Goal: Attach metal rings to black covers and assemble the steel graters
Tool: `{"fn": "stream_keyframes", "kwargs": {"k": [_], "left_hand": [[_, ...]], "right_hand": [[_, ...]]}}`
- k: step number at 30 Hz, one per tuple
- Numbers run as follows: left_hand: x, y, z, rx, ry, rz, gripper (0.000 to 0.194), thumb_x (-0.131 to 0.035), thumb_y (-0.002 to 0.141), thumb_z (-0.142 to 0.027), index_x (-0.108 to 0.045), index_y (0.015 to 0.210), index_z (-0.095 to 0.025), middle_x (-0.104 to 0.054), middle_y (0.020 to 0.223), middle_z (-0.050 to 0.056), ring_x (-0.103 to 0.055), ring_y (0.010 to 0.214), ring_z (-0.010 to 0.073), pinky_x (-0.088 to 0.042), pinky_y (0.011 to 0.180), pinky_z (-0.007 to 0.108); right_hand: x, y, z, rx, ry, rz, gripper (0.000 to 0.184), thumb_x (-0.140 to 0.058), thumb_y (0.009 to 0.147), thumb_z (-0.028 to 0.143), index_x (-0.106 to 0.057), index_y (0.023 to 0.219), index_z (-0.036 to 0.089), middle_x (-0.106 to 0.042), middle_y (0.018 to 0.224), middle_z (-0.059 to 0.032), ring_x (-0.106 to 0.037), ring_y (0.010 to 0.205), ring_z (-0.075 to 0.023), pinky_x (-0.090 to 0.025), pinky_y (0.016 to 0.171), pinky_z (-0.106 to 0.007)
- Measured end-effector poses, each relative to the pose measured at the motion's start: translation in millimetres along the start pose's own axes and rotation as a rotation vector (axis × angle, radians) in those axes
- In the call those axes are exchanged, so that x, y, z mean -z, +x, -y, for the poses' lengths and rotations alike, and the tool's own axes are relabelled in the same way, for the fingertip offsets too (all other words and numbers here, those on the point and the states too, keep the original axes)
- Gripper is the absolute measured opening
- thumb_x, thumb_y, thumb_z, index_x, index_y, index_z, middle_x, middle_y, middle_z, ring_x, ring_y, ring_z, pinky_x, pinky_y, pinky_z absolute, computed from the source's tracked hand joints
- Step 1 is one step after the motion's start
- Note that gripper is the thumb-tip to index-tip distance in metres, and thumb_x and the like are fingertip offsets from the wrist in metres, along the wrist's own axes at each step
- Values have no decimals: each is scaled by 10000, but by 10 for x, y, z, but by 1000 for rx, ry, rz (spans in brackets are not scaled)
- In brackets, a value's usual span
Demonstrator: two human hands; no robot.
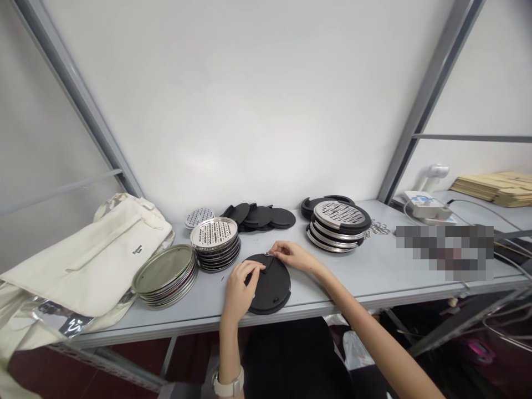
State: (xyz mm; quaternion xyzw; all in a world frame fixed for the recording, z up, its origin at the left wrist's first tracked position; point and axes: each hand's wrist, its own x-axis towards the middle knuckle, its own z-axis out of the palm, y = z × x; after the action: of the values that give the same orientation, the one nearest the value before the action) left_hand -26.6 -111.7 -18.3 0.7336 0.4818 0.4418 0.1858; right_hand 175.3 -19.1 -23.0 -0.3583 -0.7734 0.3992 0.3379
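Observation:
A round black disc lies flat near the table's front edge, with a small raised knob close to its near rim. Across its far part is a thin black tab, pinched at its left side by my left hand, whose fingers are bent. My right hand reaches in from the right, thumb and forefinger closed on a small silver metal piece at the tab's far end. The fingertips partly cover that piece, so its exact shape is hidden.
Left of the disc stand stacked perforated metal graters and round olive-green lids, beside a cream bag. Behind are black round covers. Rightward come a stack of black-rimmed graters and loose silver pieces.

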Motion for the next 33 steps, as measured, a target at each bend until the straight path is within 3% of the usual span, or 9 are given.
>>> {"fn": "stream_keyframes", "kwargs": {"k": [9,16,33], "left_hand": [[6,8,-15,5,1,-14,258,-428,940,-250,-670,858,-218,-672,946,34,-602,955,188,-444,890,326],[-13,19,36,36,-7,4,107,-586,818,-196,-677,870,-220,-662,877,15,-587,826,174,-448,804,311],[-130,15,-31,149,46,-65,109,-538,837,-200,-646,830,-212,-656,864,22,-611,763,173,-461,747,312]], "right_hand": [[-8,6,0,-17,-29,-11,128,-534,821,238,-627,831,151,-578,676,2,-465,595,-111,-367,560,-227],[-6,6,-38,-4,-12,2,130,-531,829,241,-622,841,149,-574,667,7,-475,593,-109,-367,558,-224],[-16,20,-22,20,-107,-39,171,-506,851,206,-667,850,148,-654,742,-23,-519,627,-124,-391,588,-235]]}}
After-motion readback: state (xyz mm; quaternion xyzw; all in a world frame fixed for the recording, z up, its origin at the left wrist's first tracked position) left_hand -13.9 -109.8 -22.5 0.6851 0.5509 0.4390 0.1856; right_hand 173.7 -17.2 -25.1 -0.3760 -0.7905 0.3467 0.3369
